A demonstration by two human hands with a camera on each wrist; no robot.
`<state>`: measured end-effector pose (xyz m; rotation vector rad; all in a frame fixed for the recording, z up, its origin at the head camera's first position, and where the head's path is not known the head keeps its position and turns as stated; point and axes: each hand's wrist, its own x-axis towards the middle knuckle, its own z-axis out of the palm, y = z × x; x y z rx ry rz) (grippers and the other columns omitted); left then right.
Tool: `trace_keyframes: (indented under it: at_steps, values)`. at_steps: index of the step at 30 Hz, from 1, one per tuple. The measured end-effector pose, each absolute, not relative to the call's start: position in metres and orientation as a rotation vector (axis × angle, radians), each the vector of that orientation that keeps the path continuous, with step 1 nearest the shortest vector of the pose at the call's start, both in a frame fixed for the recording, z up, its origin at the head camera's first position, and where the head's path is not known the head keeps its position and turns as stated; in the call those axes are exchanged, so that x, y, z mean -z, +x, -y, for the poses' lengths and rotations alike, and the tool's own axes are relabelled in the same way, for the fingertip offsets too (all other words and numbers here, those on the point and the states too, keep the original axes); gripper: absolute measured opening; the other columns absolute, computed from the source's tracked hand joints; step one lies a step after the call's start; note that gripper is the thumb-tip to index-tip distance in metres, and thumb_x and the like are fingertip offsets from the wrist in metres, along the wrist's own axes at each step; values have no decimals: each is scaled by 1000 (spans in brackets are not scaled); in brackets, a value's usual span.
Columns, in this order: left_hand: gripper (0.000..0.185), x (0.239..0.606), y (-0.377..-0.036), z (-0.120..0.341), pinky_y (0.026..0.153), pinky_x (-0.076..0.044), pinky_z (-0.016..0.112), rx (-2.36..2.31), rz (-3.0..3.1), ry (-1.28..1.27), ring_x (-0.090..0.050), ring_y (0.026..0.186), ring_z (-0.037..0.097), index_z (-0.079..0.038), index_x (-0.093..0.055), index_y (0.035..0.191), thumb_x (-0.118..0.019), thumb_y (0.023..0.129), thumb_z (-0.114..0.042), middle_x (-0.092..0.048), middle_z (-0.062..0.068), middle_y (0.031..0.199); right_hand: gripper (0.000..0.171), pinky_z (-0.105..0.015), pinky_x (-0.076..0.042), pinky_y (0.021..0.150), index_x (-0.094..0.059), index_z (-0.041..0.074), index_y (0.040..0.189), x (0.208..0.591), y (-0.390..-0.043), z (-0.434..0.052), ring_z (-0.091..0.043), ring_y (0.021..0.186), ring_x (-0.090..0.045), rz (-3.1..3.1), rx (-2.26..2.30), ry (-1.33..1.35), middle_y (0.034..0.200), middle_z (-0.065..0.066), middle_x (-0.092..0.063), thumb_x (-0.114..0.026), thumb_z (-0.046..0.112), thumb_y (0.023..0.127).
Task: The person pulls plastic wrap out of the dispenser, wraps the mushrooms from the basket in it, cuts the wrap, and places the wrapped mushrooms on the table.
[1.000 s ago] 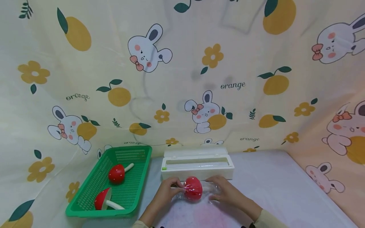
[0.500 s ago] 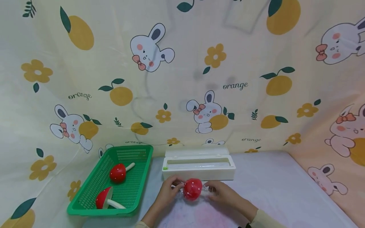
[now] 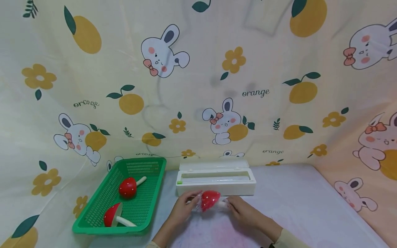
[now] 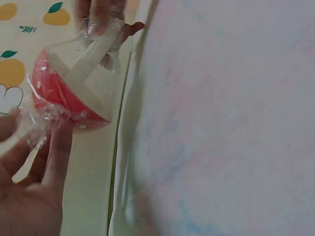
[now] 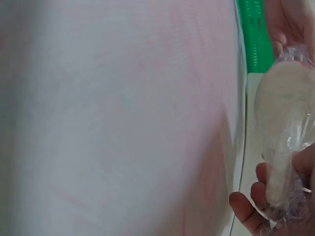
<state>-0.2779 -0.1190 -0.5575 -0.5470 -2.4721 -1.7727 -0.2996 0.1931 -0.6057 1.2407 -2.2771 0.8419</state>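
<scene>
**Over the table, two hands hold a wrapped toy mushroom**

At the left of the table, a green basket holds two red toy mushrooms, one whole mushroom towards the back and one halved mushroom nearer the front edge. Just right of the basket, the left hand reaches forward with its forearm coming up from the bottom edge; its fingers pinch the crumpled clear film at the cap end of the wrapped mushroom. That mushroom sits between the two hands, just in front of the white film dispenser box, whose lid stands open against the printed cloth backdrop. Its cap is red with white spots, its stem pale, and shiny film covers both; it lies tilted with the cap to the left and the stem to the right. The right hand comes in from the lower right, a pale sleeve at the wrist, and its fingers curl round the film-covered stem. Both hands grasp the mushroom above the pale pinkish table
</scene>
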Motion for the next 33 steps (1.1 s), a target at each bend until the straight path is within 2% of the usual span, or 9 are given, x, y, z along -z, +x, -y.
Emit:
trace_keyframes:
  at_steps: [3,5,8,11,15,19,24,28,33]
  values:
    - [39,554,-277,120,97,-54,24,1852,2492,-602,-64,122,29,-7,-65,145,-66,107,-15,-64,16,143,18,-36,-53,92,-65,10,122,584,-285,-192,-15,108,-58,2429,-980,1152,114,-1,-64,-49,17,114]
    - [38,553,-277,120,98,-54,24,1862,2492,-599,-65,123,30,-6,-66,143,-68,106,-14,-65,16,142,25,-41,-52,97,-66,11,131,570,-275,-191,-18,115,-58,2561,-1081,1072,120,-1,-65,-47,17,115]
    - [30,553,-277,119,91,-57,24,1852,2474,-550,-69,112,25,-5,-72,132,-73,103,-13,-72,14,131,34,-43,-50,104,-64,10,142,558,-267,-189,-23,123,-56,2660,-1162,1008,129,-4,-65,-44,15,115]
    - [22,554,-277,119,85,-58,23,1846,2435,-516,-71,101,17,-3,-75,119,-78,99,-12,-76,13,117,36,-42,-49,108,-60,8,145,554,-264,-188,-24,127,-56,2666,-1182,994,134,-5,-64,-45,10,113]
    - [14,555,-277,119,87,-59,22,1889,2381,-526,-71,100,12,-1,-76,107,-81,96,-9,-75,18,112,33,-38,-55,95,-54,11,145,554,-263,-185,-18,114,-61,2662,-1258,935,126,-6,-63,-52,21,113]
    - [11,555,-277,120,91,-58,23,1918,2338,-514,-72,107,17,2,-75,103,-79,96,-5,-74,22,120,52,-31,-56,80,-50,16,145,556,-262,-185,-13,104,-61,2638,-1307,859,120,-3,-61,-74,35,104]
    - [10,554,-276,117,84,-59,23,1893,2353,-381,-70,100,18,1,-70,104,-77,98,-4,-75,15,106,68,-33,-59,76,-55,14,142,559,-263,-185,-11,103,-62,2448,-1159,943,125,-3,-65,-93,22,86]
    - [14,551,-275,112,77,-61,28,1907,2349,-332,-67,89,16,-1,-66,109,-75,100,-7,-70,7,99,60,-29,-59,70,-63,11,132,560,-266,-182,-7,97,-62,2327,-1076,969,123,-1,-69,-94,12,81]
    - [18,551,-274,106,73,-63,33,1940,2323,-340,-68,80,19,-5,-65,117,-74,102,-8,-63,7,93,41,-22,-55,64,-70,12,120,561,-268,-180,-2,87,-61,2285,-1063,962,109,3,-72,-91,13,85]
